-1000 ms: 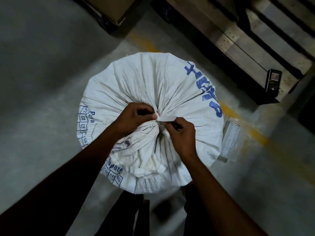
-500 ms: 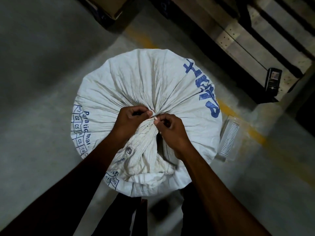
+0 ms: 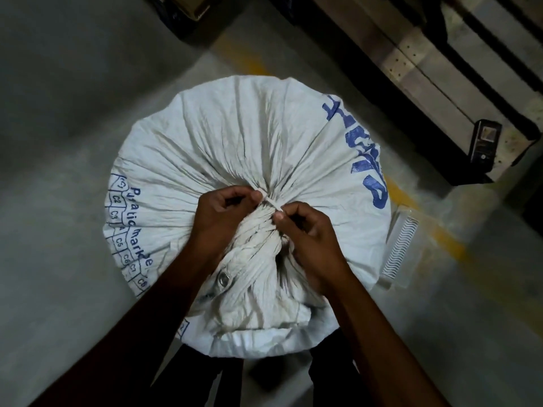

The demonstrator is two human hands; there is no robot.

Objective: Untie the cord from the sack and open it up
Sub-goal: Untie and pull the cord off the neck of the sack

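A full white woven sack (image 3: pixel 229 136) with blue print stands on the floor below me, its mouth gathered into a twisted neck (image 3: pixel 258 254) that lies toward me. A flat white cord (image 3: pixel 271 202) runs across the top of the neck. My left hand (image 3: pixel 223 212) pinches one end of the cord between thumb and finger. My right hand (image 3: pixel 305 230) pinches the other end, just right of the neck. The knot itself is mostly hidden by my fingers. A metal eyelet (image 3: pixel 223 279) shows on the neck's fabric.
A wooden pallet (image 3: pixel 440 54) lies at the upper right with a small black phone (image 3: pixel 483 145) on its edge. A clear plastic packet (image 3: pixel 401 248) rests against the sack's right side. A yellow floor line (image 3: pixel 435 233) runs diagonally. Grey concrete floor spreads to the left.
My hands drew together at the neck from holding the cord stretched, then parted slightly again with a short length of cord between them. The view shifted a little over the sack.
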